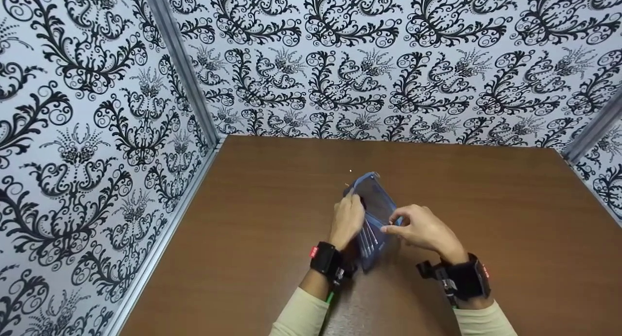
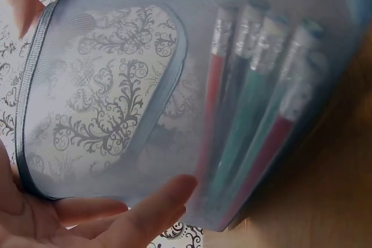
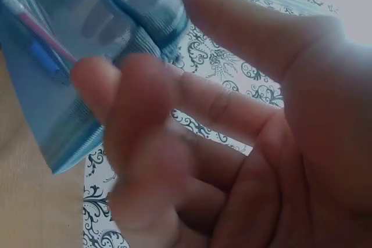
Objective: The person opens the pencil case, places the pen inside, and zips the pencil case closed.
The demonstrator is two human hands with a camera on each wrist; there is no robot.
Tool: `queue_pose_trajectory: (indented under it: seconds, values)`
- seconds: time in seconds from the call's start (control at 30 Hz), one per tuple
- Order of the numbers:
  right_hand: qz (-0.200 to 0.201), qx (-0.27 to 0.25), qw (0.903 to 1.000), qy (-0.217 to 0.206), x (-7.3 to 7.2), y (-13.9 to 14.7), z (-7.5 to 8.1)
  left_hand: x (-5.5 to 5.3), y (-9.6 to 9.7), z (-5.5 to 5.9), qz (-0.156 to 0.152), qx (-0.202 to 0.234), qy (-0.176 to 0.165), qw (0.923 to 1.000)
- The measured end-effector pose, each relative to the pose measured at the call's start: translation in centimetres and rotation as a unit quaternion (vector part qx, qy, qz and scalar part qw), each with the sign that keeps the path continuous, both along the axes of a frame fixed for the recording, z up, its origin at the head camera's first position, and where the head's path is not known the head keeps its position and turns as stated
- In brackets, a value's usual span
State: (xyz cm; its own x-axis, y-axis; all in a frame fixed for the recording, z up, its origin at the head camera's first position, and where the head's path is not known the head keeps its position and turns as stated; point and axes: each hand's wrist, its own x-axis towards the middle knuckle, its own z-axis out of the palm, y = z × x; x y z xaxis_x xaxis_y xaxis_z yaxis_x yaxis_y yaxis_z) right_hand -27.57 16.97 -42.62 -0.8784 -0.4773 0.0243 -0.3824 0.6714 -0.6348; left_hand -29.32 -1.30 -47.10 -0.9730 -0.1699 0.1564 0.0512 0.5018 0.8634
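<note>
A translucent blue zippered mesh pouch (image 1: 381,200) is held up above the table, its top edge parted. Several pencils (image 2: 253,74) with metal ferrules and erasers lie inside, seen through the mesh; red, green and dark ones show. My left hand (image 1: 348,219) grips the pouch by its left side, and part of its fingers is hidden in the head view. My right hand (image 1: 423,229) has thumb and curled fingers at the pouch's near right corner, pinching the zipper edge. In the right wrist view, the thumb (image 3: 232,21) touches the blue zipper end (image 3: 165,21).
A brown wooden table (image 1: 272,180) lies under both hands. White walls with black scroll patterns (image 1: 354,59) stand at the back and sides, joined by grey metal posts (image 1: 182,59). Black camera straps (image 1: 324,258) circle both wrists.
</note>
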Motion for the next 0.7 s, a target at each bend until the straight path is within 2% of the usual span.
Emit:
queue_pose_trajectory:
  seconds: [0.3, 0.4, 0.53, 0.7]
  values:
    - [-0.004, 0.007, 0.997, 0.077, -0.01, -0.32, -0.11, 0.04, 0.11, -0.03, 0.011, -0.011, -0.009, 0.9998]
    - [-0.002, 0.002, 0.996, 0.089, 0.04, -0.34, 0.02, 0.19, 0.12, 0.03, 0.003, -0.011, -0.022, 0.9997]
    - [-0.004, 0.007, 0.9946, 0.103, 0.03, -0.19, 0.19, 0.25, -0.01, 0.15, -0.016, 0.01, -0.047, 0.9987]
    - [-0.012, 0.016, 0.994, 0.108, -0.03, 0.48, 0.42, -0.09, -0.31, 0.23, -0.014, 0.028, -0.054, 0.9981]
